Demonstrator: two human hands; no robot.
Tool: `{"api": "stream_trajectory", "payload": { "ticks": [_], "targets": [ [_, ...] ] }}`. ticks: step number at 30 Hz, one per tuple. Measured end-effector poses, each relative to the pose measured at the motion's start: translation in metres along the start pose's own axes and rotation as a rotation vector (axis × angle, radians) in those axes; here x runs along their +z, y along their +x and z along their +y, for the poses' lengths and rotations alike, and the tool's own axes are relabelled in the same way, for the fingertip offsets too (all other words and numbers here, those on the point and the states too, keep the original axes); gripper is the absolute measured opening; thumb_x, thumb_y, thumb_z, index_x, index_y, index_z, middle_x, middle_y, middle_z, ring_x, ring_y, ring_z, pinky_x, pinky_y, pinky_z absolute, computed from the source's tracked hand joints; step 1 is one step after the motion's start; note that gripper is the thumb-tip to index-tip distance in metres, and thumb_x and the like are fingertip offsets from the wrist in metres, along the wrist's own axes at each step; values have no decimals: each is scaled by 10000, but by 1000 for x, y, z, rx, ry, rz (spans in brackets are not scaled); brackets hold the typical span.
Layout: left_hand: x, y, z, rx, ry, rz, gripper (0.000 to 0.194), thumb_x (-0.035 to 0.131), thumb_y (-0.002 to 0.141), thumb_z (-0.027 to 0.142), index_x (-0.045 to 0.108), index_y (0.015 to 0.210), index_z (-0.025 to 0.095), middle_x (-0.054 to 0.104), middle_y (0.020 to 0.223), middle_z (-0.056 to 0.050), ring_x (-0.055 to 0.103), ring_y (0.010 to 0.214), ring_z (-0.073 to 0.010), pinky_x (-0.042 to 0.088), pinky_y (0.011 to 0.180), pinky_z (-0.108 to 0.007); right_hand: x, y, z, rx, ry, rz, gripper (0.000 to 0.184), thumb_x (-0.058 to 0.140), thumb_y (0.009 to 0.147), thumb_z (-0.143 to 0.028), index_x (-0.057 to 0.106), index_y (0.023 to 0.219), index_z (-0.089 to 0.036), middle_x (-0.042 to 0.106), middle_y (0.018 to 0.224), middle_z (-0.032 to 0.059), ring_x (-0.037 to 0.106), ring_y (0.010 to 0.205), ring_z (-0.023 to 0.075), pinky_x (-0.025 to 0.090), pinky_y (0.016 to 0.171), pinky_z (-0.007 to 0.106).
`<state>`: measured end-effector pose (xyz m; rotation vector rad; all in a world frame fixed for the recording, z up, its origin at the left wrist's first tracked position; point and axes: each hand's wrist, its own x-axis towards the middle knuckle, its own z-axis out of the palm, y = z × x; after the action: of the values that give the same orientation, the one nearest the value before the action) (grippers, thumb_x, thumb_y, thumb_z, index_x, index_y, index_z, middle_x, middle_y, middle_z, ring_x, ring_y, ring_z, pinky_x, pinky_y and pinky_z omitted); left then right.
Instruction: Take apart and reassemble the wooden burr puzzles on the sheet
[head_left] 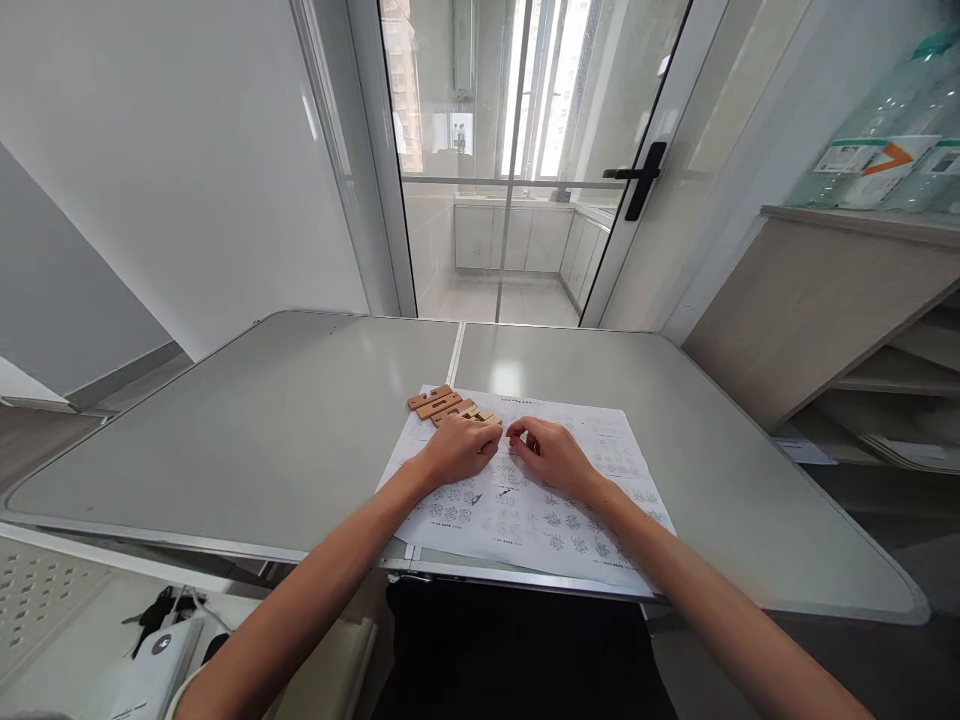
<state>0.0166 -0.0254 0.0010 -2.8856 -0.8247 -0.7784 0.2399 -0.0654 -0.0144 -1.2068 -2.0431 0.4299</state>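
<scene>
A small group of slotted wooden puzzle pieces [433,408] lies on a large printed sheet [517,525], near its upper left edge. My left hand [466,447] rests right against the nearest pieces, its fingers folded into a loose fist. What that fist may hold is hidden. Just to its right, with a small gap between them, my right hand [551,452] is over the sheet. Its fingers are curled toward the thumb, and nothing shows in them. Line drawings of puzzle shapes in rows cover the sheet under both hands.
The sheet lies on a grey folding table [300,420] with a metal rim and a centre seam. Beyond is a glass door [510,250] with a black handle [637,180]. Large plastic bottles [874,150] stand on a shelf at right. A white device [157,665] sits at lower left.
</scene>
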Motion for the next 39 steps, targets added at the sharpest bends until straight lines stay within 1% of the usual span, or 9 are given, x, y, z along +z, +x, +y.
{"api": "stream_trajectory", "payload": {
  "ticks": [12, 17, 21, 23, 24, 27, 30, 34, 39],
  "targets": [
    [-1, 0, 1, -18, -4, 0, 232, 492, 790, 57, 387, 653, 213, 456, 543, 37, 333, 503, -137, 190, 541, -321, -1, 0, -3, 2, 9, 2, 142, 544, 981, -244, 684, 1005, -242, 723, 834, 9, 599, 624, 160, 475, 656, 304],
    [-2, 2, 0, -115, 21, 65, 230, 515, 820, 68, 416, 675, 216, 505, 591, 23, 422, 559, -153, 254, 565, -308, 0, 0, 0, 2, -6, 2, 148, 541, 979, -242, 686, 1009, -244, 713, 822, 5, 591, 620, 158, 476, 657, 303],
    [-3, 5, -3, -258, 68, 156, 154, 562, 911, 153, 513, 776, 208, 627, 813, -47, 565, 806, -221, 417, 748, -340, -1, 0, -1, 6, -7, 1, 140, 552, 975, -233, 689, 999, -239, 700, 796, -1, 584, 611, 154, 474, 651, 294],
    [-2, 6, -5, -364, 88, 178, 112, 606, 959, 278, 581, 891, 193, 658, 994, -96, 584, 969, -272, 455, 897, -411, -1, 0, -3, 4, -3, -2, 140, 552, 977, -232, 689, 1003, -236, 697, 795, 0, 585, 614, 153, 474, 651, 291],
    [0, 6, -6, -419, 93, 177, 172, 625, 970, 355, 604, 954, 185, 655, 1087, -121, 581, 1046, -298, 454, 961, -450, -2, 0, -3, 4, 0, -3, 140, 552, 978, -231, 689, 1006, -235, 697, 797, 0, 585, 615, 152, 475, 654, 291],
    [4, 4, -8, -562, 111, 150, 437, 626, 966, 557, 624, 1133, 153, 582, 1342, -203, 508, 1287, -372, 403, 1110, -537, -2, 0, -4, 4, 4, -9, 142, 549, 979, -230, 688, 1007, -233, 701, 807, 1, 585, 613, 151, 476, 649, 292],
    [9, 3, -9, -698, 152, 112, 608, 532, 985, 658, 599, 1260, 120, 472, 1513, -251, 367, 1471, -413, 273, 1237, -588, -2, 0, -4, 5, 3, -8, 146, 544, 980, -235, 688, 998, -232, 706, 808, 6, 590, 612, 154, 473, 640, 293],
    [11, 3, -10, -829, 194, 54, 652, 356, 1038, 673, 569, 1336, 134, 427, 1598, -237, 294, 1545, -424, 114, 1288, -647, -1, 0, -3, 4, 15, -5, 148, 541, 982, -243, 687, 1000, -234, 710, 811, 8, 593, 613, 156, 477, 643, 296],
    [9, 3, -9, -860, 184, -12, 634, 329, 1051, 654, 567, 1346, 146, 504, 1547, -219, 333, 1530, -410, 112, 1279, -667, -1, 0, -3, 10, 14, -7, 145, 541, 982, -246, 684, 996, -233, 711, 816, 9, 587, 614, 154, 474, 644, 298]
  ]
}}
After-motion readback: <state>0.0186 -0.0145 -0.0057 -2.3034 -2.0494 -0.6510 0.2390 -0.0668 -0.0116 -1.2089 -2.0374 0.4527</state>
